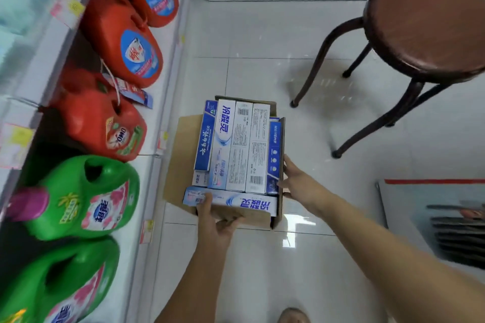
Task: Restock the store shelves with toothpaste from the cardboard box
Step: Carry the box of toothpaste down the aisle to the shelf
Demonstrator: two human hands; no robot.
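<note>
In cardboard box (183, 155), glossy rectangular toothpaste cartons (240, 149)

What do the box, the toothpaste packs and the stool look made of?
Box: cardboard, likely corrugated; matte brown, folded flaps with raw edges.
Toothpaste packs: thin printed paperboard, slightly glossy, with crisp creased corners and barcodes.
Stool seat: brown, semi-gloss; lacquered wood or vinyl, can't tell which.
Stool legs: dark bent tubes, probably painted metal.

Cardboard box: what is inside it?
Toothpaste cartons: about five lie side by side lengthwise, one crosswise carton at the near end. More cartons peek out beneath; how many layers lie under them is covered.
</note>
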